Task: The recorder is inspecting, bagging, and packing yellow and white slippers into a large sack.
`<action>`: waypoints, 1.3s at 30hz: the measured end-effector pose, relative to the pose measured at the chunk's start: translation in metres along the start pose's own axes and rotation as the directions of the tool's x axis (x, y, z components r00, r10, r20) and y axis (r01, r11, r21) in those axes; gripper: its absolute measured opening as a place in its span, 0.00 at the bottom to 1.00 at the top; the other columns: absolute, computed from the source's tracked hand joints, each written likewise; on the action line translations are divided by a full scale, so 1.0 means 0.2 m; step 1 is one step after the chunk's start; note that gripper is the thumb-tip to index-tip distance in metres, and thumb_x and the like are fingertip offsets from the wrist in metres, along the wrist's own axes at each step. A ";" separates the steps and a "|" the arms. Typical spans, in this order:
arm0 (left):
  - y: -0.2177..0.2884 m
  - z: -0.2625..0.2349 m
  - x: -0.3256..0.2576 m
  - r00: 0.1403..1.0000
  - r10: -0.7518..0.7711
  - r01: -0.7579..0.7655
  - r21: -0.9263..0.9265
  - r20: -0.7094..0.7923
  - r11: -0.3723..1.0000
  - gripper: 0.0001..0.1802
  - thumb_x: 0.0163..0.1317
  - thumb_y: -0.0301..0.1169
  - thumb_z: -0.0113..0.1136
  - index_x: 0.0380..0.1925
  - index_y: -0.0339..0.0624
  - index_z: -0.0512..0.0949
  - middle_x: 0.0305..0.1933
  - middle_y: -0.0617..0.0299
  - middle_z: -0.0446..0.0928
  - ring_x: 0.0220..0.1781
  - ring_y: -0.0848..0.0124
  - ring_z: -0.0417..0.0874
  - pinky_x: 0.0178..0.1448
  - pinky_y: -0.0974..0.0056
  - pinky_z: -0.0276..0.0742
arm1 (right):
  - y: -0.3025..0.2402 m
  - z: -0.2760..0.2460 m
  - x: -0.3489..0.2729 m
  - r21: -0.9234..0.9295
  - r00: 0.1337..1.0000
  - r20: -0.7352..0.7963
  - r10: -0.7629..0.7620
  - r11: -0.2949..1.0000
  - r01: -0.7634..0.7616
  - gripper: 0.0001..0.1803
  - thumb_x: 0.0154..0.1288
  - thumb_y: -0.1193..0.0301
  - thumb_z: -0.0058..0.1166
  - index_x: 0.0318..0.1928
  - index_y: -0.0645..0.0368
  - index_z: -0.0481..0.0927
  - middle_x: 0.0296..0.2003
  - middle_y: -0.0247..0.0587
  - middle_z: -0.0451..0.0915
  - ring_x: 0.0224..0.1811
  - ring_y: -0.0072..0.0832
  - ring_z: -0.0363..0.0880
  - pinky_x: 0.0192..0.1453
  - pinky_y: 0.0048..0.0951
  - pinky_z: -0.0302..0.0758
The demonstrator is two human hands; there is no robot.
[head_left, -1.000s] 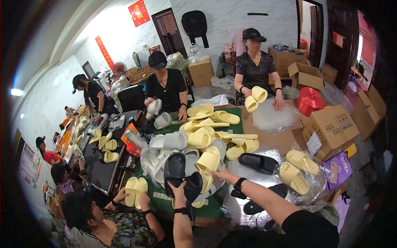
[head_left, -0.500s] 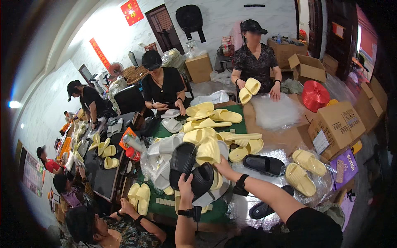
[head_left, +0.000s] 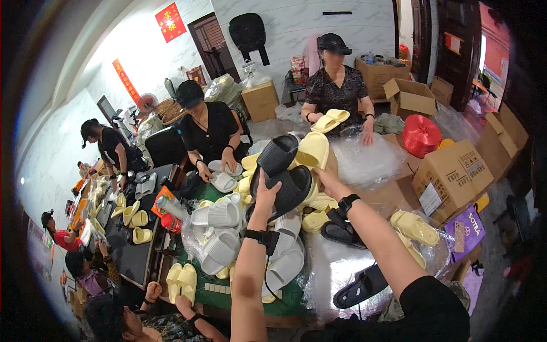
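Over the middle of the table my left hand (head_left: 265,196) is closed on a pair of black slippers, one black slipper (head_left: 277,154) above the other. Just right of it, my right hand (head_left: 330,181) grips a yellow slipper (head_left: 312,150) by its near end; its fingertips are partly hidden. Beneath my forearms lies a heap of grey slippers (head_left: 219,214) and yellow ones, some in clear plastic. To the right, a black slipper (head_left: 364,286) and a yellow slipper (head_left: 415,227) rest on clear plastic sheeting.
Across the table a person holds yellow slippers (head_left: 329,121) beside stacked clear bags (head_left: 367,159). Another handles grey slippers (head_left: 224,181). At lower left, someone touches a yellow pair (head_left: 182,280). A red twine roll (head_left: 421,135) and a cardboard box (head_left: 453,181) stand at right.
Both my hands have moved away from me across the table with the black and yellow slippers, uncovering grey ones. The person opposite has lowered the yellow slippers. The whole view has shifted slightly.
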State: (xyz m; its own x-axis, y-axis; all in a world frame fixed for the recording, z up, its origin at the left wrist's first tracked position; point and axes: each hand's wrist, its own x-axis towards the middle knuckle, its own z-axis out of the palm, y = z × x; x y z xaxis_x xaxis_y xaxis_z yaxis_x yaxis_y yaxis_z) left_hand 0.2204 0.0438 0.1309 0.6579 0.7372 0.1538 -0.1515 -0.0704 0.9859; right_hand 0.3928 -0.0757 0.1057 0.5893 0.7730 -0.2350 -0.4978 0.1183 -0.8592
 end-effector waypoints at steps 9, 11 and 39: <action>-0.37 0.01 -0.29 0.990 -0.083 0.057 0.213 0.113 0.975 0.45 0.52 0.17 0.53 0.67 0.52 0.43 0.69 0.50 0.44 0.69 0.57 0.52 0.64 0.61 0.57 | 0.44 -0.16 -0.07 -0.512 0.970 -0.134 -0.201 0.852 0.106 0.41 0.62 0.59 0.47 0.68 0.49 0.38 0.66 0.57 0.43 0.68 0.47 0.42 0.67 0.37 0.49; -0.35 -0.01 -0.44 0.979 0.196 -0.144 0.477 -0.062 0.867 0.40 0.49 0.18 0.54 0.64 0.44 0.52 0.65 0.47 0.53 0.68 0.56 0.52 0.67 0.59 0.51 | 0.49 -0.13 -0.15 -0.714 0.911 -0.013 -0.412 0.642 0.281 0.40 0.59 0.55 0.50 0.68 0.45 0.44 0.65 0.63 0.44 0.67 0.56 0.43 0.66 0.40 0.50; 0.29 -0.04 0.01 0.886 0.373 -0.247 0.400 -0.275 0.883 0.23 0.55 0.29 0.59 0.49 0.31 0.67 0.47 0.51 0.74 0.46 0.66 0.75 0.51 0.64 0.68 | 0.75 -0.33 -1.44 -0.775 0.955 0.262 0.137 0.620 0.123 0.20 0.60 0.69 0.48 0.53 0.58 0.68 0.48 0.50 0.70 0.41 0.36 0.76 0.48 0.32 0.71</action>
State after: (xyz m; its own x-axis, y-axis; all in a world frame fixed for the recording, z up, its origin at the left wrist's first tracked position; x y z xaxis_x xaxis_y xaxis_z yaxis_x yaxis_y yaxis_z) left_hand 0.2065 0.0465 0.1877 0.3233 0.8121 0.4858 -0.0013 -0.5130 0.8584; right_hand 0.1903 -0.3214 0.0142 0.3278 0.9179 -0.2235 0.2573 -0.3144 -0.9138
